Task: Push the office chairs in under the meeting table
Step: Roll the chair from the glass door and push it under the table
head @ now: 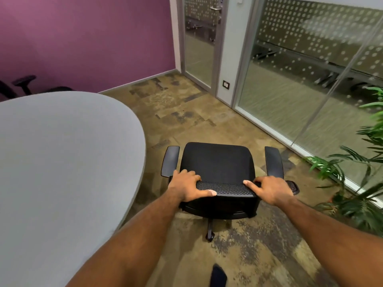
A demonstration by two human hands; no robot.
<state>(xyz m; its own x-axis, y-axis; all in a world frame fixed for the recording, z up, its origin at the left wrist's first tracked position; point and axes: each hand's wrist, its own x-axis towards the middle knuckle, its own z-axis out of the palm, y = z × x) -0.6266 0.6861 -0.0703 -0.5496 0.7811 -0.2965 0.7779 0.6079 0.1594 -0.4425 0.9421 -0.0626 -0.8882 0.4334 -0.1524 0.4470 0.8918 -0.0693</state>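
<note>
A black office chair (217,162) with two armrests stands on the carpet just right of the rounded end of the grey meeting table (62,162). I see it from behind and above. My left hand (186,187) grips the left part of the mesh backrest's top edge. My right hand (271,189) grips the right part of the same edge. The chair's seat faces away from me, toward the glass wall, not toward the table. One castor leg (209,230) shows under the seat.
Another black chair (22,83) stands beyond the table by the purple wall. A glass partition and a glass door (199,42) run along the right and far side. A green potted plant (362,172) crowds the right edge. Patterned carpet (176,112) lies ahead.
</note>
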